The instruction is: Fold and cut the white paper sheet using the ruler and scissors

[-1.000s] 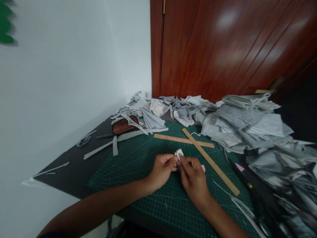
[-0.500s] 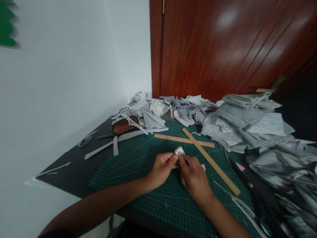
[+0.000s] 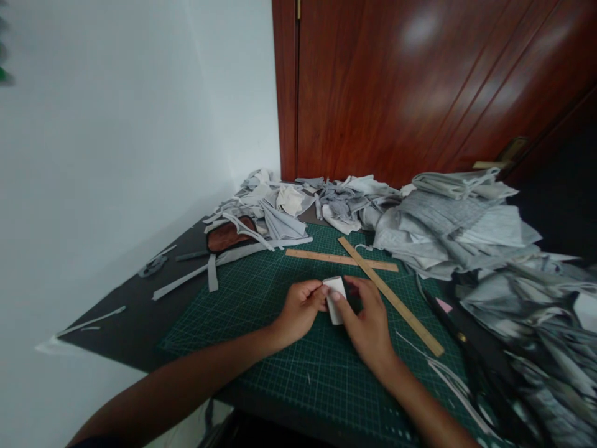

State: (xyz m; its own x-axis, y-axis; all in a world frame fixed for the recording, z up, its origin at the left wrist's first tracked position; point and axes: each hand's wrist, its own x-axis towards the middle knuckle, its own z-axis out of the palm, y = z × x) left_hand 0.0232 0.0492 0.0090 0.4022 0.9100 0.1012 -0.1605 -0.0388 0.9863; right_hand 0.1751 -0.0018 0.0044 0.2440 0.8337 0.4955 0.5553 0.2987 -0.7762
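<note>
White little piece point(image 3: 335, 311), folded over by the look of it, is what both hands are on. It's up in front of the person, over the middle of a green cutting mat point(image 3: 237, 311), standing a bit tilted with its narrow end towards the far side. Can't really tell what it's made of.

Left hand point(image 3: 301, 310) has a proper pinch going: thumb and fingertips closed on the left edge of the piece near its far end, other fingers curled in. Right hand point(image 3: 368, 320) is way looser. Its thumb lies on the face of the piece, but the index finger stands off to the right with a clear gap between the two, tip just beside the far right corner. Whatever the remaining right fingers are up to is hidden, so no idea if they touch the back.

Just past the hands, two wooden rulers cross: one point(image 3: 317, 256) runs left to right, the other point(image 3: 401, 307) slants down to the near right. Over on the right you've got black scissors point(image 3: 473, 358) next to a pink scrap point(image 3: 444, 305), plus a big heap of grey cloth point(image 3: 457, 233) on the far right.
</note>
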